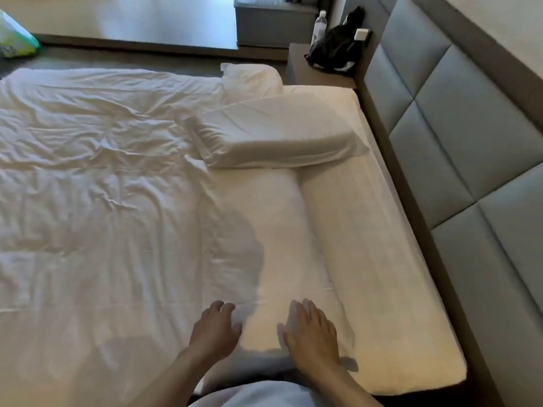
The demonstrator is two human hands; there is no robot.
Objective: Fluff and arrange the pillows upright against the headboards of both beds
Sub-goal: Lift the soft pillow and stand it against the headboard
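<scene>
From the head camera, a bed [382, 333] with a white sheet runs along a grey padded headboard [458, 118] on the right. A long white pillow [273, 230] lies flat near the headboard edge of the mattress, its length parallel to the headboard, with a strip of bare sheet between the two. The left hand [216, 329] rests with fingers spread on the near end of this pillow, at its side toward the crumpled duvet [88, 177]. The right hand [311, 333] lies flat with fingers spread on the same end, on the side toward the headboard. Neither hand is closed around anything; both are open, palms down on the fabric.

A second pillow [273, 136] lies flat across the far end of the long one, angled, with one corner reaching toward the headboard edge. A third pillow [249, 79] sits behind it at the far corner of the bed, partly hidden. None of the pillows stands upright.

Beyond the far corner, a nightstand [299, 66] carries a dark bag [335, 51] and a clear bottle [321, 24]. A green and white package [14, 39] shows at the upper left.
</scene>
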